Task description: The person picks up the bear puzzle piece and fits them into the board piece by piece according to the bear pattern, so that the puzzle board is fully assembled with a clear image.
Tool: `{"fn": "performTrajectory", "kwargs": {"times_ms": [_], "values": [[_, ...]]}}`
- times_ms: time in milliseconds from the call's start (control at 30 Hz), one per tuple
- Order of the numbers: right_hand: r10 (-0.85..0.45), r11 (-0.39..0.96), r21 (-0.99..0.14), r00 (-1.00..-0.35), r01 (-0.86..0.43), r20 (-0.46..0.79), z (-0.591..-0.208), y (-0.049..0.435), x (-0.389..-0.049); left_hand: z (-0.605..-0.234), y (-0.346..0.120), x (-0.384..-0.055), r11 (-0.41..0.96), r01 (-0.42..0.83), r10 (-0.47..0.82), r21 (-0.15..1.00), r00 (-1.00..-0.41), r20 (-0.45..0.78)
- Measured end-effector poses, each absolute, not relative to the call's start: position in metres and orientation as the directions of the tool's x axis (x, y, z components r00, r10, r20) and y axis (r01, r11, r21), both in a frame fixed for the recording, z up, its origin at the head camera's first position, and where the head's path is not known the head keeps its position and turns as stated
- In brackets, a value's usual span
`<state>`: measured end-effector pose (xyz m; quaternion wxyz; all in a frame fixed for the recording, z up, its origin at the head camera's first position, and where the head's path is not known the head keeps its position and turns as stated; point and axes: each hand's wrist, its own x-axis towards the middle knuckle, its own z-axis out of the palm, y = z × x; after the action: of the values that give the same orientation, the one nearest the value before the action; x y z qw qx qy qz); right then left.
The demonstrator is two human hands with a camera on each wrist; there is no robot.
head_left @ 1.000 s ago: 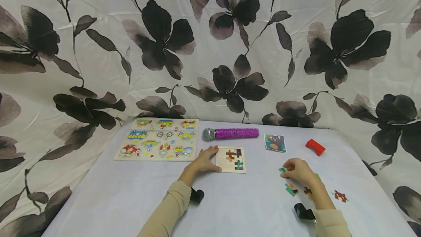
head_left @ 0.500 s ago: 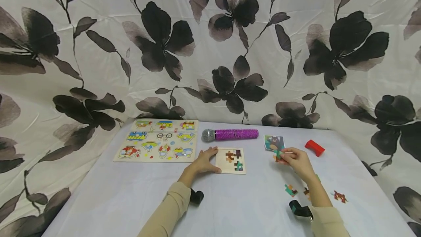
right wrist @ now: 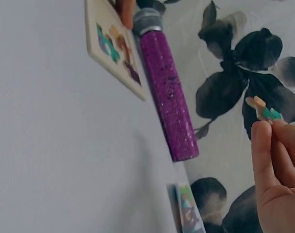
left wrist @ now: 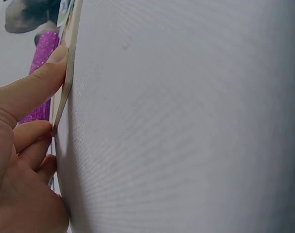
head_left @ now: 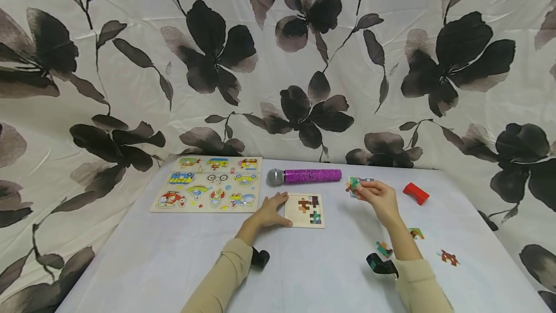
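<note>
The left hand (head_left: 268, 214), thumb and fingers spread, touches the left edge of the wooden tray (head_left: 294, 214), in which a few fitted pieces (head_left: 303, 206) lie. To the tray's right, the right hand (head_left: 381, 201) pinches a green-and-orange puzzle piece (head_left: 354, 184), its picture too small for me to make out. It partly hides a picture card (right wrist: 189, 208) right of the tray.

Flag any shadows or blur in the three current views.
Head: faint shadow on the table near the right hand; left wrist: table darkens toward the image's right edge, faint ripple pattern; right wrist: soft shadow on the table, picture card blurred.
</note>
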<state>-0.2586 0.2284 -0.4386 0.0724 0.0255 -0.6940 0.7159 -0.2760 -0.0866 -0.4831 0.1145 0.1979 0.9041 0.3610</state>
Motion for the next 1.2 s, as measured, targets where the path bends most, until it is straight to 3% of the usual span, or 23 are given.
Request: {"fn": "performTrajectory", "kwargs": {"times_ms": [233,800,1000,1200], "values": [[0.079,-0.156,-0.972,-0.983,-0.176,0.165,-0.435,0.214,-0.261,-0.484,-0.086,-0.277,0.66,0.277,0.443,0.698,-0.894,-0.064],[-0.075,-0.184,-0.97,-0.982,-0.158,0.174,-0.45,0.175,-0.283,-0.485,-0.088,-0.278,0.661,0.285,0.449,0.694,-0.891,-0.062],[-0.057,-0.076,-0.986,-0.987,-0.149,0.154,-0.436,0.158,-0.276,-0.483,-0.087,-0.279,0.659,0.28,0.445,0.698,-0.893,-0.061],[-0.063,0.033,-0.97,-0.969,-0.242,0.24,-0.436,0.15,-0.275,-0.483,-0.087,-0.278,0.662,0.276,0.441,0.697,-0.895,-0.065]]}}
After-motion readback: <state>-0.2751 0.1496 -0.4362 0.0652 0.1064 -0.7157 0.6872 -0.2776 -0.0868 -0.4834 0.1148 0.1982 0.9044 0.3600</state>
